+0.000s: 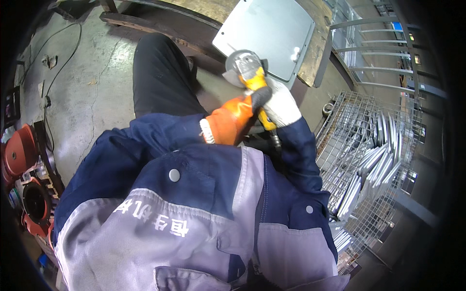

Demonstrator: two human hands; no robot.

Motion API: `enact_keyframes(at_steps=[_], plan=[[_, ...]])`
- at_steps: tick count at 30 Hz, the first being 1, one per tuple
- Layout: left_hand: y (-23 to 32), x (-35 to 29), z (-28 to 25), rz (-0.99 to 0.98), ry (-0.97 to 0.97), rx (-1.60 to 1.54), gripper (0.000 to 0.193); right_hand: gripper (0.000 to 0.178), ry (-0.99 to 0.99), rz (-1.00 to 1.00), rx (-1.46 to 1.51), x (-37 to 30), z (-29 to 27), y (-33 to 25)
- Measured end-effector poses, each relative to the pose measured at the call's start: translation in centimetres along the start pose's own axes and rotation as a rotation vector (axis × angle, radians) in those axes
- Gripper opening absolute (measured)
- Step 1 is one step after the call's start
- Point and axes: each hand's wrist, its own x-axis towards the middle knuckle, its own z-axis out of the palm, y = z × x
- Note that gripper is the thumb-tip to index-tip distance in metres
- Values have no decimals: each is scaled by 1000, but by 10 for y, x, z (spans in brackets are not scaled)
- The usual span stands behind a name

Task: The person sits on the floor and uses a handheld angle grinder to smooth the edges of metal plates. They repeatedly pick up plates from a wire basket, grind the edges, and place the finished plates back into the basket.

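A yellow angle grinder (254,83) with a grey metal head, disc and guard is held in front of my body, at the near edge of a light grey metal panel (267,36). My left hand (230,118), in an orange glove with dark fingertips, closes round the yellow body from the left. On the right, my right hand (281,103) in a white glove is wrapped about the same tool, its fingers partly hidden behind it. A metal fitting (276,139) shows at the grinder's lower end. Whether the disc touches the panel, I cannot tell.
The panel lies on a wooden workbench (310,72). At the right stands a wire mesh basket (340,126) holding several flat metal pieces (381,162), with a metal rack (383,53) beyond. A black cable (65,68) runs over the floor at left, near red round parts (22,150).
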Motion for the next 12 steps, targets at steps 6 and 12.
enact_keyframes(at_steps=[6, 12], plan=[[33, -13, -15, 138, 119, -89, 46, 23, 24, -189, -506, 68, 34, 23], [20, 12, -32, 213, 46, -139, 47, 28, 167, -106, -749, 49, 46, 14]])
